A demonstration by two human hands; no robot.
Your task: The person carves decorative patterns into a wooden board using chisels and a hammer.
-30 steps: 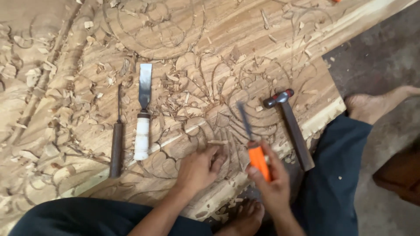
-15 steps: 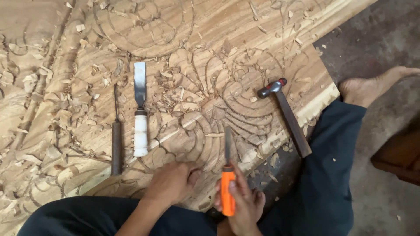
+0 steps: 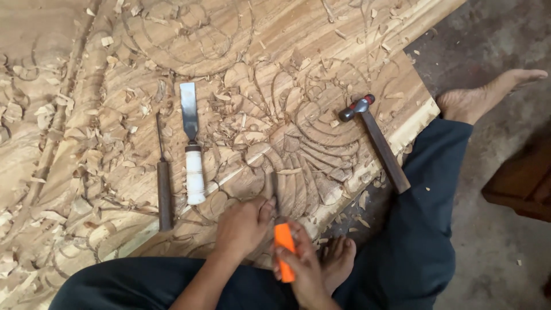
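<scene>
Seen from the head camera, looking down: a person is sitting cross-legged at a pale carved wooden panel [image 3: 321, 34], its surface cut with curling, fan-like relief and littered with thin curled wood shavings [image 3: 86, 161]; the right hand [image 3: 301, 267] is wrapping closed around the smooth orange handle of a chisel [image 3: 283, 247], its dark blade lying on the carving; the left hand [image 3: 244, 227] is resting just beside it, fingers bent against the wood near the blade; further left are lying a broad flat chisel with a white handle [image 3: 192, 149] and a slim dark-handled gouge [image 3: 163, 183]; to the right, a small hammer [image 3: 376, 143] with a brown wooden shaft is lying on the panel's edge.
</scene>
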